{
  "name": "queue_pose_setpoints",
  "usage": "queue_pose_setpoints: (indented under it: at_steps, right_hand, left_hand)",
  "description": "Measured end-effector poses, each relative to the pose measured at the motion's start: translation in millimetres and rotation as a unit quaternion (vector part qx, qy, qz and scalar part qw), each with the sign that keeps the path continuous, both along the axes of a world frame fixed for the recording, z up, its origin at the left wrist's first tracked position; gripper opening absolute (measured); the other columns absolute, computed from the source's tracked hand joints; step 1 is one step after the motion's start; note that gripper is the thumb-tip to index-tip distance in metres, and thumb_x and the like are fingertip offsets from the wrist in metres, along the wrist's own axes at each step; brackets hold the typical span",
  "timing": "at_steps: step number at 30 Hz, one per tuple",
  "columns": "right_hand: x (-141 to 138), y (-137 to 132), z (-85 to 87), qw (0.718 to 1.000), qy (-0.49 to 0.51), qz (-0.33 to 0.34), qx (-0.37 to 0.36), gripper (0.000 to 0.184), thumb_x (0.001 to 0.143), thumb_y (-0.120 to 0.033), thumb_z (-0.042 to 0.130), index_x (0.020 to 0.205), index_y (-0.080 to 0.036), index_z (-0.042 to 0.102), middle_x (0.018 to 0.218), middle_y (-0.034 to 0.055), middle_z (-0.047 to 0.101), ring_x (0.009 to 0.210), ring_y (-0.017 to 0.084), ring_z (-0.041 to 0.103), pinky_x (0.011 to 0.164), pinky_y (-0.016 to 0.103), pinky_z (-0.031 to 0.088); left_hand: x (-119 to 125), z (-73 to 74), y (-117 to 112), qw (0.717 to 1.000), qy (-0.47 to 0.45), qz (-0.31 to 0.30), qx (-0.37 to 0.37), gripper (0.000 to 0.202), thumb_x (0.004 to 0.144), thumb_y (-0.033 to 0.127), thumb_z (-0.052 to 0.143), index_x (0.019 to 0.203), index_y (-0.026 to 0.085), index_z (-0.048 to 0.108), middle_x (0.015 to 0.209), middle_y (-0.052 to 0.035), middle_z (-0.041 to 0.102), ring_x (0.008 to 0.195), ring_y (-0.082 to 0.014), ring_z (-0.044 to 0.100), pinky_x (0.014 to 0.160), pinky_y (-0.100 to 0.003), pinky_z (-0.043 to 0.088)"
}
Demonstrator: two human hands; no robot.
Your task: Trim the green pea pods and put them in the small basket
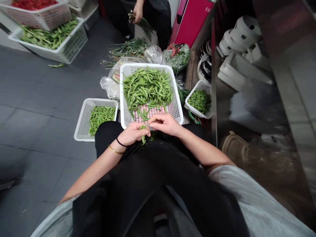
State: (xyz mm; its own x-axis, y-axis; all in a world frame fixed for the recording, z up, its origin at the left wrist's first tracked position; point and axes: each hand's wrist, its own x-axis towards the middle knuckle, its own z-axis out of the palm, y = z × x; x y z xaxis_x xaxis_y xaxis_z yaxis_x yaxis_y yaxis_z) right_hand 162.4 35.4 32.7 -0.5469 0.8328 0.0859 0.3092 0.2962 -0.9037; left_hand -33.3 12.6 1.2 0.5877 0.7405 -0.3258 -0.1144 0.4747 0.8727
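Observation:
My left hand point(135, 132) is closed around a few green pea pods point(143, 136), whose ends stick out below the fingers. Right beside it, my right hand point(166, 123) has its thumb and fingers pinched together near the left fingertips. Something small and greyish shows at that pinch, too unclear to name. Both hands are above my lap, at the near edge of a large white basket point(177, 102). A heap of pea pods point(148, 86) fills its far part. More pods point(101, 116) lie in a smaller white basket point(82, 120) to the left.
A co-worker's hand point(138, 12) holds green stalks at the back, above loose stalks point(132, 47) and plastic bags point(154, 54). Stacked baskets point(74, 42) stand back left. A basket of leafy greens point(200, 101) is at right, beside a shelf with white containers point(243, 70).

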Motion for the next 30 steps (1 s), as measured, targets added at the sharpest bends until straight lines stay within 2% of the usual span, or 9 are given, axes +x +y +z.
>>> queue_pose_setpoints:
  at_steps: [5,8,12,15,20,22,24,28,30]
  right_hand:
    - [-10.1,-9.8,3.8,0.995,-0.014,0.042,0.086,0.010,0.082,-0.024,0.062,0.078,-0.016,0.065,0.073,0.0010,0.062,0.067,0.010,0.054,0.063,0.021,0.044]
    - [-10.1,-12.6,1.1,0.993,-0.025,0.057,0.101,0.008,0.082,-0.022,0.063,0.078,-0.015,0.064,0.072,0.0004,0.061,0.067,0.009,0.054,0.064,0.021,0.043]
    - [-3.2,-13.5,-1.9,0.996,-0.034,0.040,0.074,0.008,0.083,-0.022,0.062,0.079,-0.016,0.064,0.072,-0.0003,0.060,0.065,0.009,0.053,0.062,0.020,0.042]
    - [0.1,-15.4,-3.6,0.997,-0.041,0.013,0.064,0.010,0.084,-0.022,0.060,0.076,-0.016,0.061,0.069,-0.0011,0.059,0.062,0.008,0.051,0.060,0.020,0.041]
    - [-11.0,-19.8,-7.5,0.975,-0.065,-0.075,0.199,0.015,0.087,-0.022,0.054,0.074,-0.016,0.057,0.070,0.0020,0.060,0.067,0.012,0.053,0.065,0.024,0.043]
    - [-13.8,-19.4,-8.0,0.960,-0.067,-0.101,0.252,0.017,0.089,-0.022,0.051,0.074,-0.017,0.056,0.071,0.0035,0.060,0.070,0.013,0.053,0.067,0.025,0.044]
    - [-8.6,-16.7,-6.4,0.952,-0.058,-0.122,0.275,0.017,0.090,-0.021,0.050,0.074,-0.017,0.056,0.072,0.0040,0.061,0.071,0.014,0.054,0.068,0.026,0.045]
    - [20.6,-6.3,0.4,0.954,-0.069,-0.172,0.234,0.016,0.088,-0.023,0.053,0.073,-0.018,0.057,0.071,0.0022,0.060,0.069,0.013,0.054,0.067,0.026,0.045]
    - [30.9,-2.2,1.7,0.962,-0.086,-0.178,0.190,0.013,0.086,-0.025,0.056,0.075,-0.018,0.058,0.072,0.0014,0.059,0.067,0.013,0.054,0.065,0.026,0.045]
  left_hand:
    - [-0.6,-2.3,-1.8,0.996,-0.014,-0.077,-0.045,0.040,0.060,0.047,0.078,0.051,0.012,0.060,0.037,0.0032,0.035,0.032,-0.0024,0.024,0.033,-0.018,0.012]
    - [1.1,-7.7,-4.4,0.989,-0.050,-0.109,-0.082,0.045,0.055,0.051,0.080,0.051,0.012,0.058,0.037,0.0029,0.036,0.031,-0.0023,0.023,0.033,-0.018,0.011]
    - [4.1,-9.7,-8.1,0.987,-0.092,-0.059,-0.118,0.043,0.054,0.048,0.082,0.054,0.012,0.058,0.037,0.0056,0.033,0.032,-0.0017,0.022,0.033,-0.017,0.012]
    - [4.8,-7.9,-8.9,0.988,-0.082,-0.034,-0.125,0.035,0.062,0.041,0.080,0.064,0.010,0.064,0.037,0.0068,0.032,0.033,-0.0008,0.021,0.034,-0.015,0.011]
    - [9.4,-4.1,-6.0,0.982,-0.134,0.008,-0.130,0.034,0.072,0.042,0.072,0.067,0.009,0.066,0.039,0.0065,0.033,0.032,-0.0001,0.020,0.034,-0.014,0.013]
    - [11.0,-1.8,-3.3,0.980,-0.144,0.038,-0.134,0.035,0.072,0.042,0.072,0.067,0.009,0.065,0.040,0.0063,0.035,0.032,0.0003,0.019,0.034,-0.014,0.013]
    - [10.1,0.1,0.0,0.980,-0.122,0.102,-0.118,0.034,0.071,0.042,0.073,0.069,0.009,0.064,0.042,0.0047,0.043,0.032,0.0007,0.019,0.034,-0.014,0.013]
    - [3.1,-1.0,4.6,0.963,-0.027,0.269,-0.012,0.031,0.068,0.038,0.076,0.072,0.011,0.062,0.055,-0.0007,0.060,0.033,0.0002,0.026,0.034,-0.016,0.016]
    - [1.2,-2.9,4.4,0.953,0.015,0.299,0.040,0.029,0.068,0.037,0.075,0.073,0.011,0.062,0.058,-0.0021,0.064,0.034,-0.0012,0.030,0.034,-0.017,0.020]
